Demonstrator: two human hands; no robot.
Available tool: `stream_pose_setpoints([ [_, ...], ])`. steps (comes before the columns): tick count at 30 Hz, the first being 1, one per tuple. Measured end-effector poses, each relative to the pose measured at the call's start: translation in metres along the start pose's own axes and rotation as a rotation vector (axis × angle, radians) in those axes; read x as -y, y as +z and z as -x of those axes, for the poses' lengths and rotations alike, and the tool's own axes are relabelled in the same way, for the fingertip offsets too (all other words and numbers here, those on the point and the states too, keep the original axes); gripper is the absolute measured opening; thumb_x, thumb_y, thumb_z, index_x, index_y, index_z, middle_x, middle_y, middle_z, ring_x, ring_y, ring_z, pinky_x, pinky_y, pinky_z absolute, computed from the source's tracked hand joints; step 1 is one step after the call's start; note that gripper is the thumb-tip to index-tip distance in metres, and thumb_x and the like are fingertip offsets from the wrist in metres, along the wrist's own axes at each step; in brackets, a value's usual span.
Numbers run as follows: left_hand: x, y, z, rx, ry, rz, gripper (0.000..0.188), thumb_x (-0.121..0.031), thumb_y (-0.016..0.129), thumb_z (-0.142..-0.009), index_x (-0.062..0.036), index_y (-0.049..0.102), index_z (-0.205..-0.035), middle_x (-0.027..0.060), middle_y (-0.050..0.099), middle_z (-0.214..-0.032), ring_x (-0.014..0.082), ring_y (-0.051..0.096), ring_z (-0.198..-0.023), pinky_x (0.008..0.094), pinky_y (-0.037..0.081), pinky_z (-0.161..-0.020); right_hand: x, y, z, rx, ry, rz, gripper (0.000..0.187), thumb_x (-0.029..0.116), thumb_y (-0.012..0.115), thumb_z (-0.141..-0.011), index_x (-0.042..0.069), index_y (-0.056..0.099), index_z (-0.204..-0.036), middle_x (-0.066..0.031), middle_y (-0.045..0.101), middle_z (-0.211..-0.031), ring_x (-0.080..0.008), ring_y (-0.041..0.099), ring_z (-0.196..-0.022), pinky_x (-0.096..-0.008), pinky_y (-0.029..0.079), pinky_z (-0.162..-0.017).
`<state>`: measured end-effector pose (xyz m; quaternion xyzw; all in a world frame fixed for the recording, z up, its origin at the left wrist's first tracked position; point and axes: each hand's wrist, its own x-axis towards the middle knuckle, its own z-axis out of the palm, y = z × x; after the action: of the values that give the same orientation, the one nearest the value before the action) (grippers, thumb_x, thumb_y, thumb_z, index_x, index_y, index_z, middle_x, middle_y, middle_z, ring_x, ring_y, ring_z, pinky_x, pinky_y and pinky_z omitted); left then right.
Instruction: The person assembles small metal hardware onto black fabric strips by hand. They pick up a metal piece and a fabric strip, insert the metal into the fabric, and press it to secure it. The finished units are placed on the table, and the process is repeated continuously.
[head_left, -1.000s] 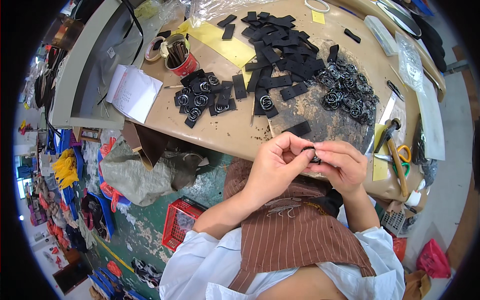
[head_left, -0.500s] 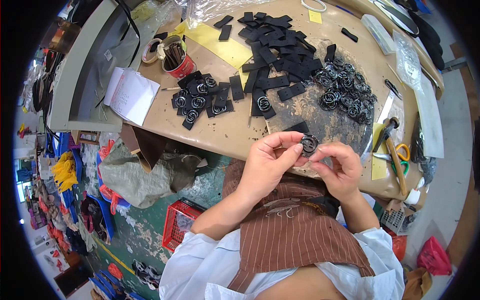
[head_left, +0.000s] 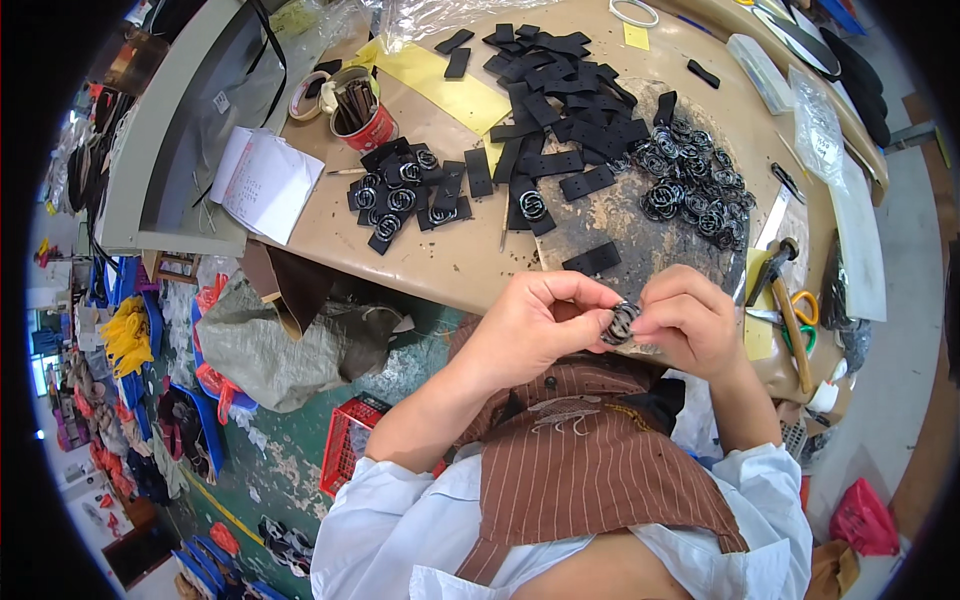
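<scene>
Between the fingertips of both hands is a round, dark, shiny metal ornament (head_left: 622,321) with curled rings, held above the table's near edge. My left hand (head_left: 545,325) pinches it from the left with thumb and forefinger. On the other side my right hand (head_left: 692,318) grips its right edge, with the fingers curled in. Just beyond the hands, one black strap piece (head_left: 592,259) lies flat on a worn round board (head_left: 560,236). A heap of similar ornaments (head_left: 695,185) sits on that board's right part. Loose black strap pieces (head_left: 565,85) are piled farther back.
Left of the board, several strap pieces with ornaments (head_left: 400,199) form a cluster. Behind them stand a red tin (head_left: 373,131) of brown strips and an open notebook (head_left: 268,190). A hammer (head_left: 790,330) and orange-and-green-handled scissors (head_left: 803,310) lie at the right.
Both hands have come slightly nearer to me, with the ornament turned between them. My right fingers have closed in on its edge. More of the single strap piece shows.
</scene>
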<state>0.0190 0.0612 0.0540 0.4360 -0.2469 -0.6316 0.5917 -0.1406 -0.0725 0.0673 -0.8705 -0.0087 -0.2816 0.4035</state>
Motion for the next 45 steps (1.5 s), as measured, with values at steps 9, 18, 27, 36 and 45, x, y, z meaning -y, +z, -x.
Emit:
stream_pose_setpoints([
  [9,0.011,0.009,-0.006,-0.026,0.022,0.118,0.015,-0.001,0.061,-0.084,0.0035,0.062,-0.098,0.0077,0.065,-0.089,0.0111,0.063,-0.078,0.0231,0.054,-0.068,-0.011,0.048,0.031,-0.495,0.132,-0.31,0.014,0.014,0.065,-0.083,0.003,0.058,-0.087,-0.0094,0.054,-0.084,-0.0171,0.056,-0.077,-0.0286,0.047,-0.067],
  [18,0.008,-0.001,0.001,-0.025,-0.003,-0.108,0.012,-0.003,0.061,-0.083,0.0036,0.063,-0.093,0.0021,0.064,-0.08,0.0042,0.058,-0.071,0.018,0.047,-0.062,-0.003,0.004,0.007,0.044,0.158,-0.152,0.026,0.013,0.069,-0.077,0.002,0.064,-0.101,-0.0114,0.06,-0.102,-0.0235,0.059,-0.09,-0.0308,0.049,-0.074],
  [27,0.035,-0.005,0.001,-0.029,-0.087,-0.171,0.018,-0.006,0.063,-0.084,0.0011,0.064,-0.1,0.004,0.065,-0.084,0.0089,0.062,-0.074,0.021,0.051,-0.065,-0.003,0.019,0.033,-0.081,0.215,-0.177,0.01,0.004,0.069,-0.074,0.004,0.065,-0.083,-0.0092,0.066,-0.085,-0.0188,0.061,-0.076,-0.0289,0.048,-0.071],
  [36,0.026,-0.009,-0.058,-0.353,0.252,-1.292,0.03,-0.004,0.07,-0.072,0.0003,0.06,-0.1,0.0162,0.057,-0.095,0.029,0.061,-0.084,0.0335,0.05,-0.072,-0.002,0.011,0.06,-0.342,0.573,-0.693,0.029,-0.004,0.058,-0.082,-0.001,0.049,-0.11,-0.0135,0.059,-0.102,-0.0169,0.061,-0.089,-0.028,0.051,-0.072],
  [45,0.022,0.012,-0.032,-0.114,0.075,-0.166,0.018,-0.005,0.054,-0.09,0.0029,0.06,-0.104,0.0044,0.064,-0.096,0.007,0.059,-0.084,0.023,0.049,-0.072,-0.003,0.015,0.044,-0.327,0.317,-0.548,0.023,-0.012,0.067,-0.071,-0.001,0.061,-0.091,-0.0128,0.064,-0.087,-0.0192,0.064,-0.081,-0.027,0.052,-0.069],
])
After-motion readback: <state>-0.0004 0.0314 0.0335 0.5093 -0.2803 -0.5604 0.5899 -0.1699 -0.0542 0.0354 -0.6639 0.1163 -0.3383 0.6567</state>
